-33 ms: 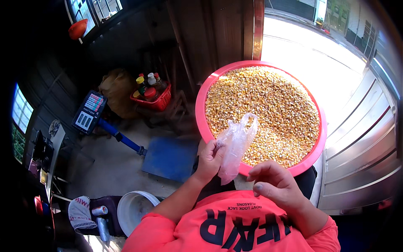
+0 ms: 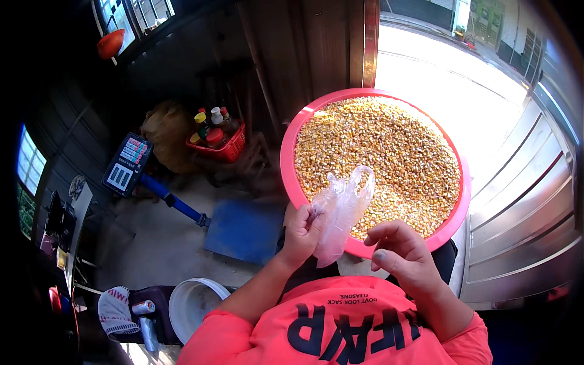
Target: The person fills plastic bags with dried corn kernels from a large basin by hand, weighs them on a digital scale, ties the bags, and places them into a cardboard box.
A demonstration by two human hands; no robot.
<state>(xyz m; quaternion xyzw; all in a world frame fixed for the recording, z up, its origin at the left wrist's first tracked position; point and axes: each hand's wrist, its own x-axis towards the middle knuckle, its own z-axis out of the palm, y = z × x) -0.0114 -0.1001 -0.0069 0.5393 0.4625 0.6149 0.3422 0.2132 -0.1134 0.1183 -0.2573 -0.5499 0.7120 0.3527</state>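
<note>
My left hand [image 2: 302, 230] pinches a thin, translucent plastic bag [image 2: 339, 212] by its side. The bag hangs limp with its handle loops upward, overlapping the near rim of a wide pink-red basin [image 2: 291, 161]. Dry yellow corn kernels [image 2: 383, 155] fill this basin almost to its edge. To the right of the bag, my right hand [image 2: 398, 250] hovers by the near rim. Its fingers are loosely bent, the thumb apart from them, and nothing shows in it. Whether the bag holds anything is hard to see; it looks flat.
Left of the basin stands a platform scale with a blue plate [image 2: 241, 231] and a keypad display [image 2: 126, 164]. Behind it, a red basket [image 2: 232, 148] holds several bottles. A white bucket [image 2: 196, 307] is at lower left; a metal door [image 2: 526, 225] is on the right.
The view has shifted very slightly. My right hand has moved a little to the right, away from the bag; my left hand still grips the bag.
</note>
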